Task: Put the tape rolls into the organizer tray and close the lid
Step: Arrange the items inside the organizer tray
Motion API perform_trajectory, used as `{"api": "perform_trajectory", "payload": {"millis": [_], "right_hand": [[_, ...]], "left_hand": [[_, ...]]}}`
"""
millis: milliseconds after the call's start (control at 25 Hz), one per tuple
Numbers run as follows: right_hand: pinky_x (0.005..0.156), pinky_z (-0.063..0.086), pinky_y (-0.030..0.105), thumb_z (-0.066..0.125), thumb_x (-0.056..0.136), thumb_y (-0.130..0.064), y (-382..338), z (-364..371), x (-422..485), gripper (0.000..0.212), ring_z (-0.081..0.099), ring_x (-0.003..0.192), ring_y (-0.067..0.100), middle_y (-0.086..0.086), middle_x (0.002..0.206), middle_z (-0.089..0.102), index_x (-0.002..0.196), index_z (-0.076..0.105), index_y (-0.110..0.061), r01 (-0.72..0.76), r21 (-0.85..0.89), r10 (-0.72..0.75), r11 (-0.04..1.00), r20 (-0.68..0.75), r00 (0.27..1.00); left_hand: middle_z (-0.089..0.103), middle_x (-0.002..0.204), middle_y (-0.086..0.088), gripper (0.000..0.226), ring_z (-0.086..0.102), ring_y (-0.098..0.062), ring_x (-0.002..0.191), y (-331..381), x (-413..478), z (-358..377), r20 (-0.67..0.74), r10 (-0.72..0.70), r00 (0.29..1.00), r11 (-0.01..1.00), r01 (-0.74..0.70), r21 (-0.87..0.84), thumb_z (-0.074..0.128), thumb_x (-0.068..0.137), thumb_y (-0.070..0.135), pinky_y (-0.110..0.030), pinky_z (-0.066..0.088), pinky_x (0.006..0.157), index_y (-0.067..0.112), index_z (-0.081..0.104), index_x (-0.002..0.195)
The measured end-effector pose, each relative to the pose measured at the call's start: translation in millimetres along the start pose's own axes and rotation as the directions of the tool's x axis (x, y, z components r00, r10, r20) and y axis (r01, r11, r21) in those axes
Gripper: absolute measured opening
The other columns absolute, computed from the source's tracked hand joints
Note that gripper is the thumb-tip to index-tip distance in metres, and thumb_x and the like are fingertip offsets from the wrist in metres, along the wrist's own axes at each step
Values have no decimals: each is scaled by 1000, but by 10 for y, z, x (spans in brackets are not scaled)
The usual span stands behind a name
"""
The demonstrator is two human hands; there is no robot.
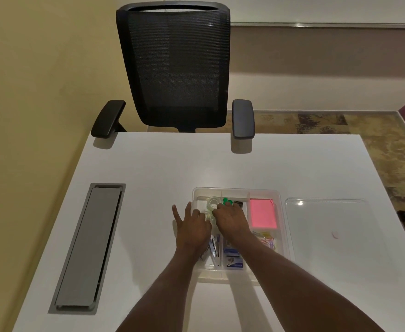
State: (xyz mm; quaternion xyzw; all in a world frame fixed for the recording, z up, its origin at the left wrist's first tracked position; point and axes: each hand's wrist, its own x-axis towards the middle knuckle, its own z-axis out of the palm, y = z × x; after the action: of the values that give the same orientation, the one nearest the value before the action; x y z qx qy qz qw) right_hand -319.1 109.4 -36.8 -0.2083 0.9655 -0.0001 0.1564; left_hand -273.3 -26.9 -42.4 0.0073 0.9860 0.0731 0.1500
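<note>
The clear organizer tray (235, 190) lies on the white table (148, 168), uncovered. A clear tape roll (212, 202) sits in its far left compartment, and a second clear tape roll (208, 216) shows between my hands just below it. My right hand (231, 219) reaches into that compartment, its fingers curled down on the rolls. Over the tray's left rim rests my left hand (191, 227), fingers spread, two of them out over the table. The transparent lid (326, 226) lies flat to the right of the tray.
The tray also holds a pink sticky-note pad (262, 213), green pins (227, 201), coloured paper clips (267, 239), a staple box (232, 257) and metal clips (214, 248). A grey cable hatch (88, 245) is set into the table at left. A black office chair (177, 68) stands beyond the far edge.
</note>
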Motion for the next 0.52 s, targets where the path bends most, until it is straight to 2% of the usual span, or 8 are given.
{"api": "perform_trajectory", "payload": {"millis": [80, 280, 520], "right_hand": [[94, 47, 42, 58, 94, -13, -6, 12, 20, 20, 63, 106, 32, 11, 110, 71, 108, 71, -10, -2, -1, 2, 1000, 2, 1000], [98, 46, 43, 65, 92, -20, 19, 40, -27, 26, 61, 110, 29, 9, 119, 66, 117, 67, -13, 32, 25, -31, 999, -24, 999], [112, 33, 49, 60, 95, -29, -12, 79, -174, 38, 52, 128, 30, 7, 136, 60, 131, 61, -17, 52, 38, -48, 998, -86, 995]], "left_hand": [[65, 138, 6, 44, 27, -23, 157, 2, -11, 8, -13, -18, 1000, 998, 17, -61, 29, 107, 38, -70, -7, 123, 27, 69, 122], [58, 146, 10, 45, 26, -21, 157, -43, -75, 41, 35, -29, 999, 994, 33, -106, 22, 108, 42, -71, -5, 122, 32, 60, 130], [59, 147, 7, 43, 28, -22, 156, 86, -85, 81, 58, -103, 993, 971, 113, -210, 28, 109, 42, -69, -9, 123, 33, 49, 145]]}}
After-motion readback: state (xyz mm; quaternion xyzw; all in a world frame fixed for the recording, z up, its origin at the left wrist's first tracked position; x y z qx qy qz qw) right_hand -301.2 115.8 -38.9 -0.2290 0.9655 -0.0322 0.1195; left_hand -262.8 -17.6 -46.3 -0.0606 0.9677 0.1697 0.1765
